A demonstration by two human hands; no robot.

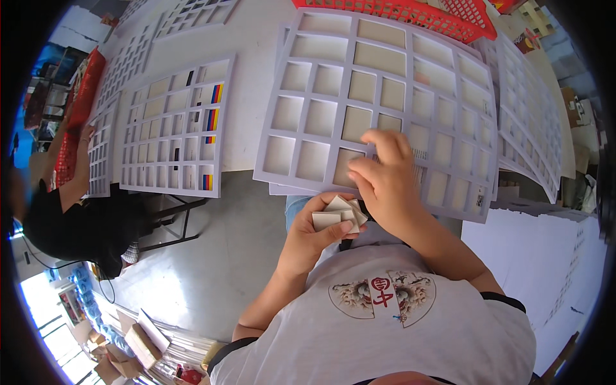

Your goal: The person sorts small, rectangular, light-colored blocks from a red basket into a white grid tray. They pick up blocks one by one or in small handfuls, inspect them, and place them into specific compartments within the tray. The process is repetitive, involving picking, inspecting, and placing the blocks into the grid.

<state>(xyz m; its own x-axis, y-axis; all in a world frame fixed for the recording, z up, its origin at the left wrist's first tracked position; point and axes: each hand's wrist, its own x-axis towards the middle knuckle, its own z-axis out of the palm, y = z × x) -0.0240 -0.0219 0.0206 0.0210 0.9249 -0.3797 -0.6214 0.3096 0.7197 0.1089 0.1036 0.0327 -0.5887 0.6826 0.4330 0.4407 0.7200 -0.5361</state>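
My left hand (pixel 307 239) is closed around a small stack of off-white rectangular tiles (pixel 328 221), fanned out under the thumb, just off the near edge of a large white grid frame (pixel 260 168). Over that frame, my right hand (pixel 393 183) has its thumb and fingers apart, the tips at the lower middle cells. I see nothing held between them; the palm side is hidden. A beige tile (pixel 346 168) sits in the cell by the right fingertips. More beige tiles (pixel 357 123) fill cells in the same columns, while the left columns show white bottoms.
Behind the frame stands a red plastic basket (pixel 410 16). Another grid frame (pixel 170 128) with coloured stripes lies at left, and more frames (pixel 527 119) overlap at right. A co-worker's arm (pixel 78 163) reaches to a frame on the far left, beside another red basket (pixel 83 96).
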